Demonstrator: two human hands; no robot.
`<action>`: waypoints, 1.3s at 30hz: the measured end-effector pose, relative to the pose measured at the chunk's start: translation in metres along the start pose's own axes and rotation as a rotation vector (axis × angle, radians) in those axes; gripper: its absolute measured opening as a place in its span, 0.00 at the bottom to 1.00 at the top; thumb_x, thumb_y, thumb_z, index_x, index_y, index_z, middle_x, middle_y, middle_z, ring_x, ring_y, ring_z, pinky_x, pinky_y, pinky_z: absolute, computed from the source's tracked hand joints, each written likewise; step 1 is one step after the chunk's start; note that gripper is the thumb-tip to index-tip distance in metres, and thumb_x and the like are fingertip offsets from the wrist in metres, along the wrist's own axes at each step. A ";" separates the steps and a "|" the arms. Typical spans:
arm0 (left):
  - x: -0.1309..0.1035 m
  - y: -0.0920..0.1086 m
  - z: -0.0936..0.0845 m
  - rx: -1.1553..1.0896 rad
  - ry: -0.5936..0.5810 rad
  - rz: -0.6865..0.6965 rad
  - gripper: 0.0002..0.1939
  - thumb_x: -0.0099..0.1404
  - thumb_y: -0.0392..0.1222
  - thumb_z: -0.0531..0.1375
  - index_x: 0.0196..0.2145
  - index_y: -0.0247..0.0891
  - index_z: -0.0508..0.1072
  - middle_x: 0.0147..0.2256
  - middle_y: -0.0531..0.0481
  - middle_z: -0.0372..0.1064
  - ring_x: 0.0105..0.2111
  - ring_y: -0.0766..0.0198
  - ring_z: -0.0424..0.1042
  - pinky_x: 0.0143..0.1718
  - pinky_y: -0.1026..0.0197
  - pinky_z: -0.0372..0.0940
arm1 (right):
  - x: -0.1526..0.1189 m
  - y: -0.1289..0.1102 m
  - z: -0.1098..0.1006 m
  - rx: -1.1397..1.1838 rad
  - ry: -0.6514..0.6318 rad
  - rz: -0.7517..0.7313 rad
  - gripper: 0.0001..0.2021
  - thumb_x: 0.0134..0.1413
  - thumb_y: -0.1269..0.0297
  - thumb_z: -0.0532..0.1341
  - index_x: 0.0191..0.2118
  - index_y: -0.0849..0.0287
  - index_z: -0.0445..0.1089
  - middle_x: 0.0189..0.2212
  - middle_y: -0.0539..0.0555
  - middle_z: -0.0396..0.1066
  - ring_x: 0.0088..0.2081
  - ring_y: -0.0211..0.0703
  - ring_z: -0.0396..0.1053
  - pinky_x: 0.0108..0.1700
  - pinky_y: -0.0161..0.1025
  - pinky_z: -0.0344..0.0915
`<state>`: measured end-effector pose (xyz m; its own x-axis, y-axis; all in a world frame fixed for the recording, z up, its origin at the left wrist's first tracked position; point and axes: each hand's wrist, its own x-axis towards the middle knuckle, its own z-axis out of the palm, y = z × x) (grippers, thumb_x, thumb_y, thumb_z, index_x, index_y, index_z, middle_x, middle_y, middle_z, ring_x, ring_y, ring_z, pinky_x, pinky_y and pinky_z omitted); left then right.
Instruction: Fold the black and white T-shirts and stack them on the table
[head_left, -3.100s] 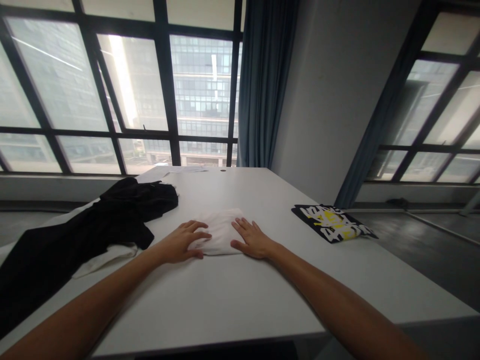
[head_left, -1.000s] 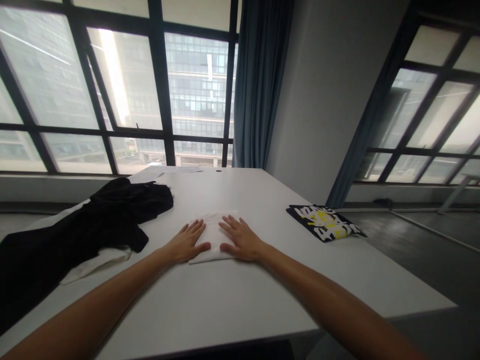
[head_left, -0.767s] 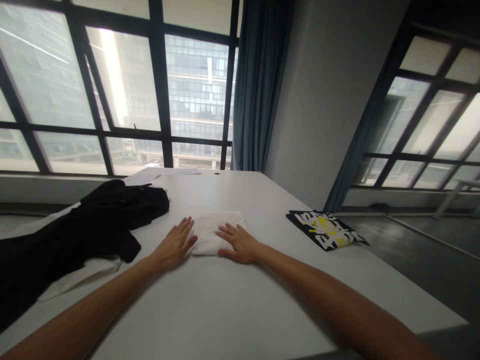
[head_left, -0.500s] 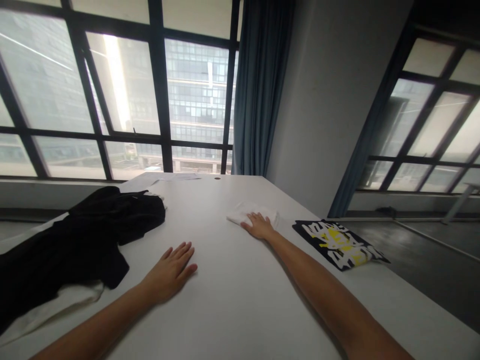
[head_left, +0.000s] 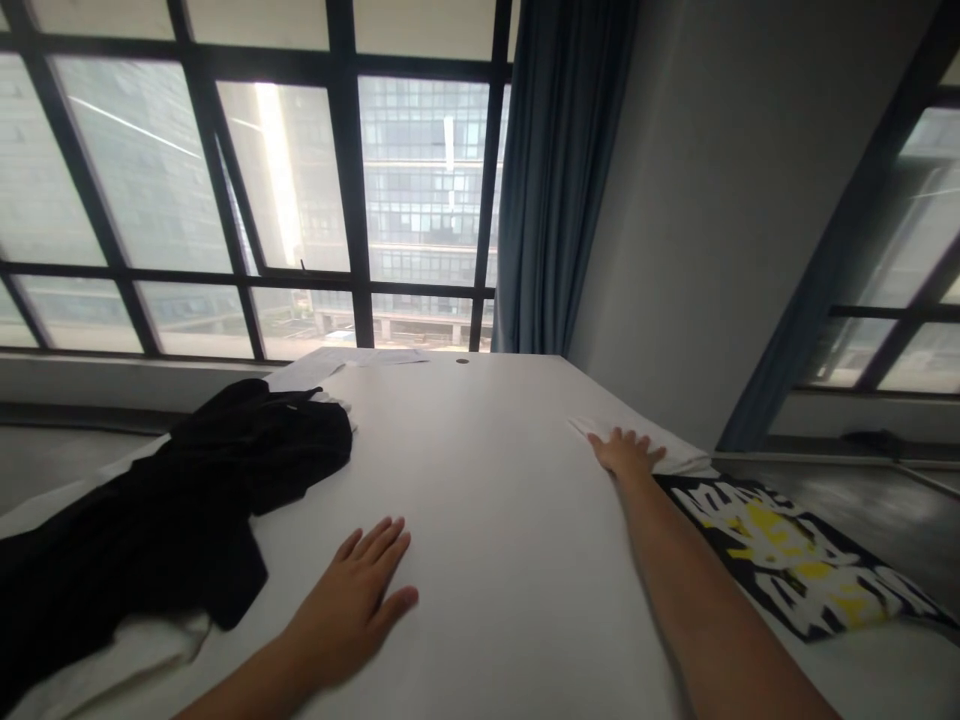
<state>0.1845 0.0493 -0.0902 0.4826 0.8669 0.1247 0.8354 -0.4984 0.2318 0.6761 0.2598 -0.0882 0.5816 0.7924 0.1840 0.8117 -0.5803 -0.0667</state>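
Note:
My right hand [head_left: 627, 453] lies with fingers spread on a white cloth [head_left: 679, 452] at the right edge of the white table [head_left: 480, 480]. Part of the cloth is hidden beneath the hand. Just nearer than it is a flat black cloth with white and yellow lettering [head_left: 802, 555], partly behind my right forearm. My left hand [head_left: 356, 590] rests palm down on the tabletop, fingers stretched out and nothing in them. To its left a heap of black clothing [head_left: 217, 480] spreads over the table, with a white fabric piece [head_left: 154, 645] showing from under its near side.
Sheets of paper [head_left: 307, 372] lie at the far left of the table. A round dark spot [head_left: 463, 361] marks the far edge. Beyond stand windows, a blue curtain [head_left: 562, 200] and a grey pillar [head_left: 675, 200].
My right hand has slid the white cloth rightward to the table edge, beside the lettered black cloth. The camera view has turned a little left. My left hand stays flat on the table.

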 end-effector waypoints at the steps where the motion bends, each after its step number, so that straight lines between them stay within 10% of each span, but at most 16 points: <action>1: 0.000 0.002 -0.002 0.001 -0.004 -0.008 0.33 0.69 0.63 0.45 0.67 0.48 0.55 0.67 0.48 0.46 0.67 0.49 0.47 0.66 0.40 0.44 | -0.006 -0.004 0.000 -0.040 0.058 -0.032 0.36 0.64 0.45 0.41 0.69 0.65 0.48 0.68 0.68 0.46 0.67 0.68 0.40 0.63 0.67 0.32; 4: -0.003 0.009 -0.007 0.009 -0.014 -0.024 0.34 0.70 0.63 0.44 0.66 0.44 0.58 0.67 0.44 0.48 0.67 0.50 0.46 0.66 0.41 0.43 | -0.037 -0.020 -0.008 -0.134 0.115 -0.217 0.29 0.66 0.54 0.44 0.67 0.63 0.53 0.67 0.68 0.48 0.67 0.65 0.41 0.63 0.66 0.32; 11: -0.002 0.004 -0.022 -0.040 -0.034 0.014 0.33 0.68 0.59 0.48 0.62 0.37 0.64 0.65 0.42 0.54 0.65 0.50 0.53 0.65 0.47 0.48 | -0.145 -0.046 -0.043 -0.066 -0.209 -0.553 0.23 0.67 0.61 0.43 0.59 0.64 0.63 0.55 0.71 0.64 0.55 0.59 0.64 0.55 0.59 0.56; 15: 0.005 -0.030 -0.068 -0.058 -0.023 -0.082 0.27 0.69 0.55 0.44 0.55 0.43 0.73 0.52 0.46 0.73 0.51 0.53 0.71 0.54 0.54 0.63 | -0.202 -0.048 -0.051 -0.024 -0.251 -0.671 0.22 0.66 0.58 0.48 0.60 0.59 0.64 0.55 0.67 0.65 0.55 0.55 0.65 0.56 0.50 0.58; 19: -0.009 -0.081 -0.105 0.204 0.354 -0.445 0.26 0.66 0.47 0.49 0.57 0.32 0.68 0.58 0.31 0.64 0.59 0.37 0.59 0.59 0.34 0.49 | -0.244 -0.040 -0.054 0.020 -0.209 -0.704 0.24 0.67 0.57 0.44 0.63 0.57 0.60 0.61 0.64 0.61 0.60 0.56 0.60 0.59 0.52 0.55; 22: -0.025 -0.115 -0.105 0.368 0.520 -0.587 0.28 0.63 0.46 0.52 0.59 0.31 0.66 0.62 0.28 0.56 0.62 0.35 0.51 0.59 0.31 0.42 | -0.258 -0.030 -0.055 0.092 -0.179 -0.696 0.26 0.67 0.56 0.41 0.66 0.56 0.56 0.66 0.62 0.53 0.65 0.56 0.51 0.62 0.55 0.51; 27: -0.028 -0.143 -0.087 0.321 0.403 -0.613 0.21 0.59 0.44 0.56 0.49 0.39 0.74 0.63 0.30 0.54 0.64 0.33 0.46 0.55 0.26 0.45 | -0.259 -0.024 -0.056 0.151 -0.191 -0.696 0.27 0.67 0.54 0.43 0.66 0.58 0.57 0.68 0.61 0.50 0.67 0.54 0.48 0.65 0.53 0.47; 33: -0.014 -0.130 -0.090 0.238 0.474 -0.520 0.14 0.60 0.42 0.54 0.39 0.35 0.76 0.52 0.28 0.69 0.58 0.34 0.60 0.56 0.31 0.48 | -0.256 -0.023 -0.056 0.149 -0.199 -0.721 0.27 0.67 0.54 0.45 0.66 0.58 0.57 0.67 0.61 0.51 0.67 0.52 0.48 0.64 0.53 0.48; 39: 0.006 -0.058 -0.075 -0.160 0.480 -0.373 0.19 0.66 0.45 0.47 0.46 0.34 0.70 0.42 0.38 0.75 0.44 0.48 0.74 0.48 0.51 0.64 | -0.265 -0.027 -0.066 0.290 -0.137 -0.847 0.28 0.61 0.57 0.54 0.65 0.60 0.58 0.64 0.60 0.57 0.64 0.49 0.55 0.64 0.47 0.50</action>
<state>0.1192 0.0837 -0.0308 -0.0368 0.9078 0.4178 0.8574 -0.1861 0.4799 0.4963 0.0527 -0.0703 -0.2306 0.9586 0.1673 0.9417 0.2632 -0.2098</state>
